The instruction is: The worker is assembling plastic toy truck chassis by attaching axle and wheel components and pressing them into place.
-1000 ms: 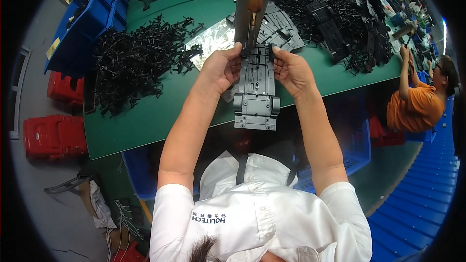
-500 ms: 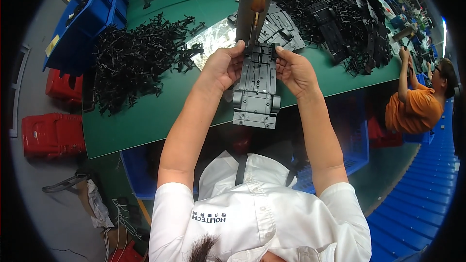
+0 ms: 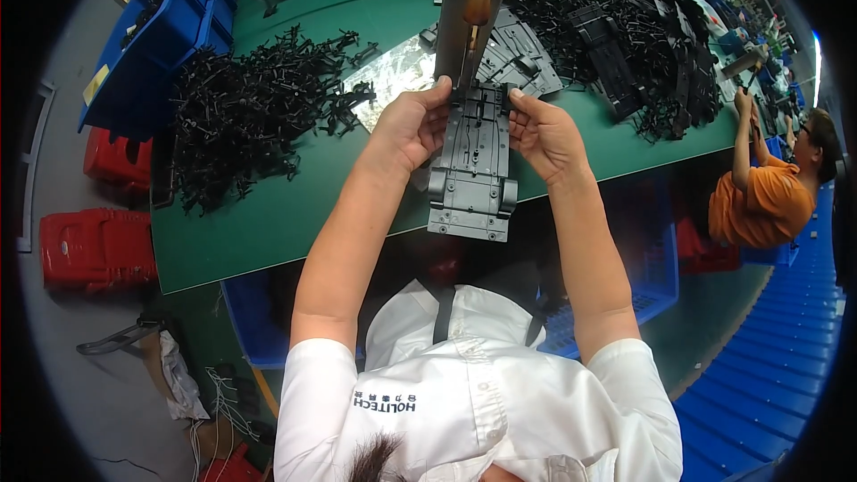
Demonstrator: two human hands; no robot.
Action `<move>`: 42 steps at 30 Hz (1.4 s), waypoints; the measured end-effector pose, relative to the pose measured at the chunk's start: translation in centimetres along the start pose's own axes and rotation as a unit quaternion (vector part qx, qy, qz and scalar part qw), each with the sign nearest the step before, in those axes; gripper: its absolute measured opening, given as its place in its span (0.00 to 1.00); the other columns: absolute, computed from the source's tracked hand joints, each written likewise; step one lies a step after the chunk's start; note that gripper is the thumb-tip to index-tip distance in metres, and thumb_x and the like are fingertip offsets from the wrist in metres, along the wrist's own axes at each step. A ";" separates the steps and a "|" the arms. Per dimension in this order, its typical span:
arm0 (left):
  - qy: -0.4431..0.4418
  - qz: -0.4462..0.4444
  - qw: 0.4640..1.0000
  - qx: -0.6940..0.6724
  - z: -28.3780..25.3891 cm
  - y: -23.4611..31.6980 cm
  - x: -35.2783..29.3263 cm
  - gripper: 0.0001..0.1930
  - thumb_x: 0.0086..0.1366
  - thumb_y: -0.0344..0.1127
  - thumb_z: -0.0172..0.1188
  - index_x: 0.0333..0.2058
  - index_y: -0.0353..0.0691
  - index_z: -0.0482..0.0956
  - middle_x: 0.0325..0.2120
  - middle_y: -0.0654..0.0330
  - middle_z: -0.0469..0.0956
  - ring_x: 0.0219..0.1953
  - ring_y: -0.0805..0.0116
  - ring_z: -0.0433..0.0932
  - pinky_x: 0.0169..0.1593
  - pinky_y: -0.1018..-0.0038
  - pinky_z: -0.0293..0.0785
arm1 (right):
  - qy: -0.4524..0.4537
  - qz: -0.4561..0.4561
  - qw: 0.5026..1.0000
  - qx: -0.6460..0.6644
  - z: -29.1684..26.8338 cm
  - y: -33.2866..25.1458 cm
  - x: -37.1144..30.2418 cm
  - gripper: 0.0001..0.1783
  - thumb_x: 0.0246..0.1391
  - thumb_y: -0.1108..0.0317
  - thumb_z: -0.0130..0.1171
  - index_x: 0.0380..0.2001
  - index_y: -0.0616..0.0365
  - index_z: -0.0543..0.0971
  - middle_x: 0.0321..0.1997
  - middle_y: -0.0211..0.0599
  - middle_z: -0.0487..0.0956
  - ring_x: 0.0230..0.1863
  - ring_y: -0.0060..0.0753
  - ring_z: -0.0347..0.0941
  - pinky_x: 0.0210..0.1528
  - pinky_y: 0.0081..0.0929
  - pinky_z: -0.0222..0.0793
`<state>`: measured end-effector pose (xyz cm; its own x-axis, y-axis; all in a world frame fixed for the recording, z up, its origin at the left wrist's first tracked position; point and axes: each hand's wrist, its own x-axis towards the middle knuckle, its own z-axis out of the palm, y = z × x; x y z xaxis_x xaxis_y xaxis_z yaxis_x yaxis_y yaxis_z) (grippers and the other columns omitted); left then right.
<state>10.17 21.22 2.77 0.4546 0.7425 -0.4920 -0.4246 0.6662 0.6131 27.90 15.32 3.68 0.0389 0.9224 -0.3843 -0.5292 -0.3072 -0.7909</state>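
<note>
A long dark-grey plastic chassis plate (image 3: 476, 145) with wheel-arch-like bulges near its close end is held level between my two hands. My left hand (image 3: 413, 128) grips its left edge near the far end, thumb on top and fingers curled beneath. On the opposite edge, my right hand (image 3: 544, 134) pinches it the same way. Right above the plate's far end stands an upright tool with an amber handle (image 3: 478, 5) and a thin metal shaft. Whether its tip touches the plate I cannot tell. More grey plates (image 3: 522, 54) lie behind it.
Heaped black plastic parts (image 3: 254, 107) cover the left of the green table (image 3: 295, 245); another pile (image 3: 656, 45) lies at the right. Blue bins (image 3: 161, 45) stand at the far left, red stools (image 3: 96, 248) below. A person in orange (image 3: 763, 201) works at the right.
The plate has shifted very slightly toward me. Both hands keep their hold and have barely moved.
</note>
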 end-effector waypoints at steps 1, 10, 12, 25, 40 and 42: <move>-0.001 0.003 1.000 0.003 0.1 0.0 0.0 0.10 0.59 0.41 0.57 0.30 0.39 0.74 0.25 0.62 0.75 0.27 0.70 0.73 0.35 0.75 0.70 | 0.003 0.001 1.000 0.001 -0.2 0.1 0.2 0.08 0.54 0.64 0.53 0.30 0.56 0.76 0.28 0.29 0.78 0.29 0.20 0.73 0.38 0.22 0.68; 0.003 0.008 1.000 0.005 0.2 0.2 -0.1 0.10 0.58 0.41 0.59 0.29 0.40 0.74 0.24 0.62 0.75 0.26 0.71 0.73 0.31 0.77 0.70 | 0.005 -0.005 1.000 0.021 0.4 -0.3 -0.1 0.05 0.53 0.66 0.55 0.29 0.56 0.76 0.27 0.26 0.77 0.28 0.18 0.71 0.35 0.18 0.68; 0.000 0.008 1.000 0.005 -0.1 0.1 0.3 0.10 0.58 0.41 0.58 0.29 0.40 0.74 0.24 0.62 0.75 0.26 0.71 0.73 0.31 0.77 0.71 | 0.008 0.000 1.000 0.023 0.4 -0.3 -0.1 0.05 0.53 0.67 0.55 0.29 0.55 0.76 0.27 0.26 0.77 0.28 0.18 0.71 0.35 0.17 0.68; 0.003 -0.015 1.000 0.003 -0.3 0.3 0.8 0.10 0.59 0.41 0.57 0.29 0.40 0.73 0.24 0.62 0.75 0.25 0.72 0.73 0.29 0.77 0.71 | 0.013 -0.002 1.000 -0.005 0.9 -0.4 -0.1 0.06 0.54 0.64 0.54 0.29 0.53 0.76 0.26 0.25 0.77 0.26 0.16 0.71 0.34 0.17 0.67; 0.013 -0.023 0.999 0.030 -0.9 0.1 1.9 0.10 0.58 0.43 0.59 0.27 0.44 0.74 0.23 0.66 0.74 0.24 0.74 0.71 0.29 0.78 0.67 | 0.017 0.002 1.000 -0.015 0.9 -0.5 0.2 0.08 0.55 0.61 0.53 0.29 0.53 0.76 0.25 0.23 0.77 0.26 0.16 0.71 0.33 0.17 0.68; 0.010 -0.019 0.999 0.024 -0.6 0.2 1.5 0.10 0.58 0.42 0.59 0.27 0.42 0.73 0.24 0.65 0.74 0.24 0.74 0.72 0.28 0.77 0.69 | 0.023 0.004 1.000 -0.018 1.0 -0.5 0.2 0.08 0.55 0.61 0.54 0.29 0.53 0.75 0.25 0.24 0.77 0.26 0.16 0.71 0.33 0.16 0.67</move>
<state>10.27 22.54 1.75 0.4536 0.7185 -0.5273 -0.3695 0.6900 0.6224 27.30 15.88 4.52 0.0747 0.9080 -0.4122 -0.4994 -0.3238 -0.8036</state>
